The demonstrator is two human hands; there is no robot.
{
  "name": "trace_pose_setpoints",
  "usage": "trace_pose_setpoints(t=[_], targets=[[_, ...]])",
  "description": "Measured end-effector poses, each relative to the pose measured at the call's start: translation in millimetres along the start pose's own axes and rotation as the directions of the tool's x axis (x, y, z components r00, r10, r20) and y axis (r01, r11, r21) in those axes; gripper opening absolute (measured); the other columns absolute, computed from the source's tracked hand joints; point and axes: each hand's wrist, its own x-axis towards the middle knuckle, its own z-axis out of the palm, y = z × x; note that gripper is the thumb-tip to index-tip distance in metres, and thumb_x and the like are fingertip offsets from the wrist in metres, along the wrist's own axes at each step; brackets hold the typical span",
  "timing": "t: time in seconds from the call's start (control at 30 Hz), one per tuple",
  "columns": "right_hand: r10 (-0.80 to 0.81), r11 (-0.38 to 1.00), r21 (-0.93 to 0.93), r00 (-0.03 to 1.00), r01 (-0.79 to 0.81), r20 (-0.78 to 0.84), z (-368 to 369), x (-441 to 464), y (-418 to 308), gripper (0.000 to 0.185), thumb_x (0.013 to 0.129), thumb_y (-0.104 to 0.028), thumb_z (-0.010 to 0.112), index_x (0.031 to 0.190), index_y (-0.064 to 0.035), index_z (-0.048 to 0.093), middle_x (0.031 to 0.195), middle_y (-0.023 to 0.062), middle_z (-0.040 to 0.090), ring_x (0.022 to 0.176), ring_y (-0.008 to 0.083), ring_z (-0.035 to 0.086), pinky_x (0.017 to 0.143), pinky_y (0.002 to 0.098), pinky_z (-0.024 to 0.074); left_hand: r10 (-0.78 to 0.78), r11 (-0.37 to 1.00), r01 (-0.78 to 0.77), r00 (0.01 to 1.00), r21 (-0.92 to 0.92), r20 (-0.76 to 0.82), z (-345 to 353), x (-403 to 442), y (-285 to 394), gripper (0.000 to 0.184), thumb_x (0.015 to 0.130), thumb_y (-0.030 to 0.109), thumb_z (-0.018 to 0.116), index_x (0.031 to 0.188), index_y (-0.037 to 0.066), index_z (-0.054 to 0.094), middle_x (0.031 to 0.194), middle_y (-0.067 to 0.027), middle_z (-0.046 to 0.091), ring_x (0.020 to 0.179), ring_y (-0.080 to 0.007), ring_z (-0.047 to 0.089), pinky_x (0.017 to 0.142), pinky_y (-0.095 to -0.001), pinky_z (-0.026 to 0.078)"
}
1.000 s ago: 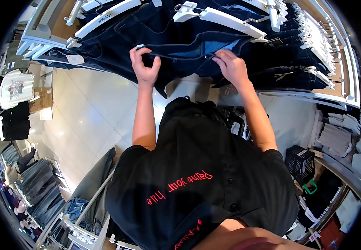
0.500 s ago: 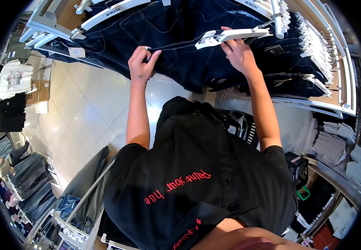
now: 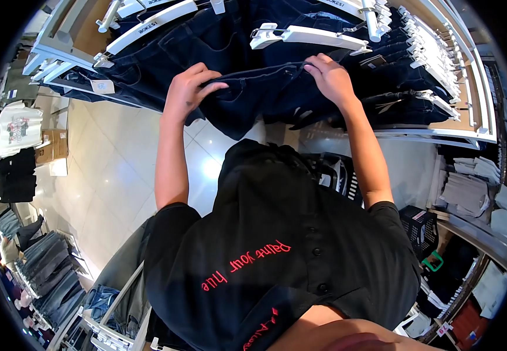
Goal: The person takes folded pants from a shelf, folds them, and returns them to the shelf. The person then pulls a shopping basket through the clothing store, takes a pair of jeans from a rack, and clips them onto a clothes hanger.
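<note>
Dark blue jeans (image 3: 247, 102) are stretched by the waistband between my two hands. My left hand (image 3: 190, 90) pinches the waistband's left end, thumb and fingers closed on it. At the other end my right hand (image 3: 330, 77) grips the same waistband, fingers bent over the edge. Just beyond the waistband is a white clip hanger (image 3: 315, 38), apart from both hands, in front of the hanging jeans. Another white hanger (image 3: 154, 24) with lettering holds dark jeans (image 3: 177, 50) behind my left hand. The legs of the held jeans drop out of sight below.
A white rack (image 3: 481, 88) bears a row of dark jeans on white hangers (image 3: 432, 50) at the right. Black baskets (image 3: 420, 225) stand to the right and in front of me. Folded clothes (image 3: 464, 193) lie at far right. Pale floor tiles (image 3: 119, 152) show at left, with a denim rack behind.
My right hand has let go of the white hanger and now grips the waistband. The hanger sits farther back. My left hand has shifted left, and the waistband hangs nearer me.
</note>
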Motion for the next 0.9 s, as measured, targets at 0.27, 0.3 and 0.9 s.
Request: trace_pose_setpoints(t=[0.27,0.3,0.9], targets=[[0.254,0.901,0.367,0.967,-0.233,-0.011,-26.1,-15.4,-3.5,0.025,0.101,-0.027,0.071,0.109,-0.0033,0.075,0.101,0.0097,0.075,0.061,0.0239,0.071,0.067,0.0327,0.0551,0.027,0.989,-0.026,1.000,-0.145,0.008,-22.6,39.6,-4.7,0.025,0.087,0.026,0.085,0.098,0.004,0.081,0.091,-0.0086,0.073,0.082,-0.0254,0.070,0.073,-0.0334,0.056],[0.250,0.898,0.386,0.967,-0.212,-0.052,-25.7,-18.9,0.7,0.019,0.100,-0.013,0.074,0.111,0.0035,0.073,0.091,0.0095,0.074,0.058,0.0136,0.067,0.058,0.0260,0.0512,0.033,0.989,-0.031,0.999,-0.143,0.010,-23.9,42.2,-2.9,0.025,0.087,0.026,0.085,0.098,0.004,0.081,0.091,-0.0086,0.073,0.082,-0.0254,0.070,0.073,-0.0334,0.056],[0.181,0.972,0.179,0.972,-0.153,-0.152,-27.5,-43.5,14.8,0.026,0.092,-0.026,0.083,0.108,-0.0052,0.080,0.084,0.0094,0.078,0.058,0.0155,0.069,0.058,0.0273,0.0536,0.038,0.996,-0.022,0.983,-0.091,0.178,-26.2,66.4,-12.0,0.026,0.088,0.026,0.084,0.100,0.004,0.078,0.098,-0.0117,0.075,0.094,-0.0302,0.072,0.085,-0.0368,0.059]])
